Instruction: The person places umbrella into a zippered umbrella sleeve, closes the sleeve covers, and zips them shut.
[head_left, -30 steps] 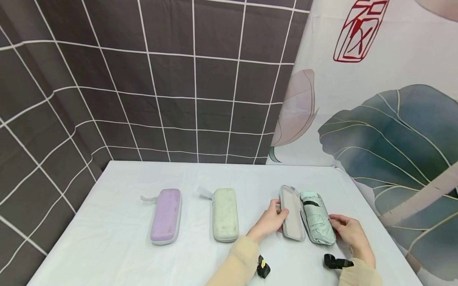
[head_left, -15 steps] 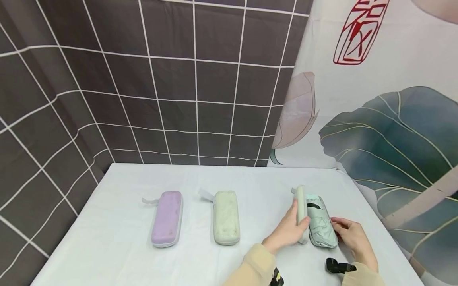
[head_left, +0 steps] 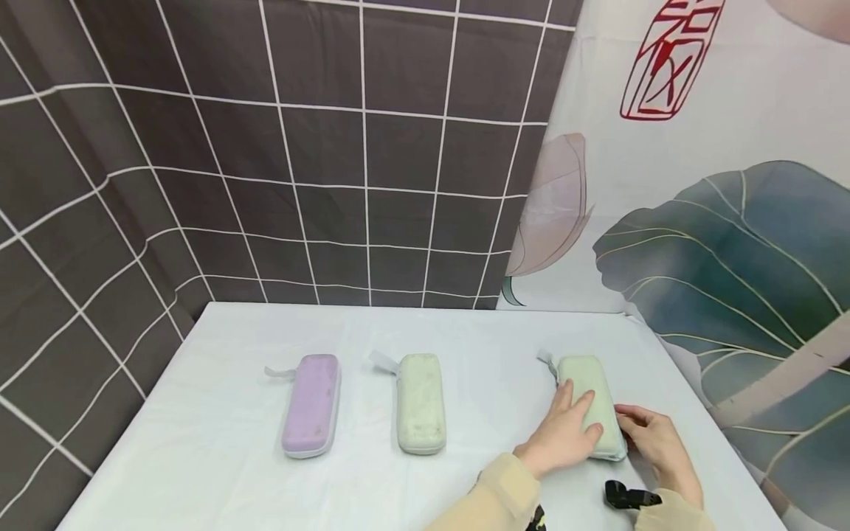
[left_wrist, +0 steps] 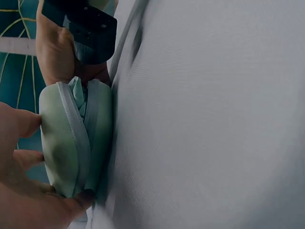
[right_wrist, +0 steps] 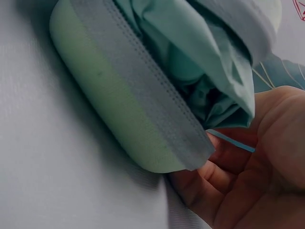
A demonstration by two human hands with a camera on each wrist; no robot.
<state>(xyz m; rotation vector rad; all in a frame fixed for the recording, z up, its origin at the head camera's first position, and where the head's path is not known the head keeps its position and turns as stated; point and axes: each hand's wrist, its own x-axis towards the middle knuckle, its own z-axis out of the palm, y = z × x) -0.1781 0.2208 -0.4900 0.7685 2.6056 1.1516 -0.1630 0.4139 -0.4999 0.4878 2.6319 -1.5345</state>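
A pale green zip case (head_left: 584, 372) lies at the right of the table, its lid folded over a mint folding umbrella (right_wrist: 190, 52). The zip edges stand apart, and the umbrella's fabric shows in the gap in both wrist views. My left hand (head_left: 561, 436) presses on the lid with spread fingers, while its thumb touches the near end. At the case's right edge, my right hand (head_left: 656, 446) holds the side with bent fingers; some fingertips are hidden behind the case.
To the left, a second pale green case (head_left: 420, 405) and a purple case (head_left: 311, 405) lie closed, each with a strap at its upper left. They rest on the white table (head_left: 219, 413). A dark gridded cloth (head_left: 319, 147) hangs behind.
My left hand has swung the lid from lying flat on the left, up through vertical, and over the umbrella to the right. My right hand has stayed at the case's right edge.
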